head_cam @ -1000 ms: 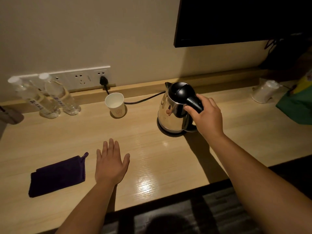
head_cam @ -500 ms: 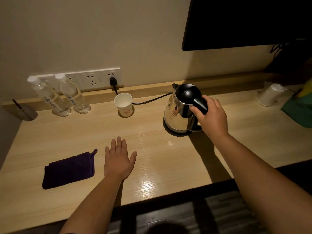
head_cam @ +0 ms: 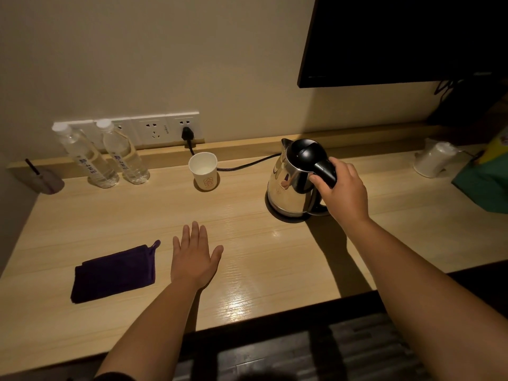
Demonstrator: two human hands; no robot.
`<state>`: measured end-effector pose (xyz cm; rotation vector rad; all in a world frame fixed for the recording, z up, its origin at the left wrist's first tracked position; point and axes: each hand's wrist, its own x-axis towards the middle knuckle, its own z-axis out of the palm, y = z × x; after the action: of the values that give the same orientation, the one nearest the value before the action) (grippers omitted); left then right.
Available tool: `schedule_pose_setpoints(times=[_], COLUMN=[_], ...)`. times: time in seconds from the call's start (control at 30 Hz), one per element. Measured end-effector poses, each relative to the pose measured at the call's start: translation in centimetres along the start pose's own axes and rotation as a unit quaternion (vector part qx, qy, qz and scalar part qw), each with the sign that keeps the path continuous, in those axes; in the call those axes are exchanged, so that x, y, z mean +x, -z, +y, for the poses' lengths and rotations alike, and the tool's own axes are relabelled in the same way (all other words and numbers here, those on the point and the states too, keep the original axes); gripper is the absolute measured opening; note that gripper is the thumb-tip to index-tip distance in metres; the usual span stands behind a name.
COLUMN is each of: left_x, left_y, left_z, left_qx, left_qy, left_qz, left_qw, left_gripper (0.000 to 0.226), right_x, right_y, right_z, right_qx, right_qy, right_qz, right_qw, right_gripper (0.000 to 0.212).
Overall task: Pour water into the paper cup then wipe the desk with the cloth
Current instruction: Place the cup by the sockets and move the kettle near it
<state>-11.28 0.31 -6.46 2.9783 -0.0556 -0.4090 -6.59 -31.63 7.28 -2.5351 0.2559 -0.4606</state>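
Note:
A steel kettle (head_cam: 290,185) with a black lid sits on its round base at the back right of the wooden desk (head_cam: 247,270). My right hand (head_cam: 343,193) is closed around its black handle. A white paper cup (head_cam: 204,171) stands upright near the wall, left of the kettle. A folded purple cloth (head_cam: 114,273) lies flat at the front left. Just right of the cloth, my left hand (head_cam: 193,259) rests palm down on the desk, fingers spread and holding nothing.
Two clear water bottles (head_cam: 107,155) stand at the back left below a wall socket strip (head_cam: 156,129); the kettle's cord (head_cam: 242,165) runs behind the cup. White cups (head_cam: 434,160) and a green bag (head_cam: 486,185) sit at the far right. A dark screen (head_cam: 406,37) hangs above.
Only the camera has shifted a little, so everything sits further right in view. My right hand stays on the kettle handle and my left hand stays flat on the desk.

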Motion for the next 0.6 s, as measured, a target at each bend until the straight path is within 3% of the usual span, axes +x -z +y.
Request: schedule_pose_setpoints(times=[0.17,0.33,0.47,0.6], left_x=[0.3,-0.9,-3.0,-6.4], left_y=[1.4,3.7,4.5,5.4], left_z=[-0.2,0.4,0.9,0.7], left_qx=[-0.055,-0.055,-0.049,-0.035], left_qy=[-0.008,-0.024,-0.031,-0.009], left_qz=[-0.022,0.021,0.045,0.054], left_qw=[0.998,0.998,0.997,0.998], left_gripper=[0.081,0.078,0.076,0.076], right_x=[0.0,-1.7,-4.6,-8.4], right_y=[0.8,1.5,-0.2,-4.2], right_z=[-0.4,-3.0,-6.1,-7.3], right_qx=[-0.017,-0.139,-0.146,-0.175], right_qy=[0.013,0.160,0.252,0.255], right_qz=[-0.013,-0.014,-0.119,-0.235], right_qw=[1.000,0.977,0.949,0.921], right_gripper=[0.065,0.063,0.063,0.066])
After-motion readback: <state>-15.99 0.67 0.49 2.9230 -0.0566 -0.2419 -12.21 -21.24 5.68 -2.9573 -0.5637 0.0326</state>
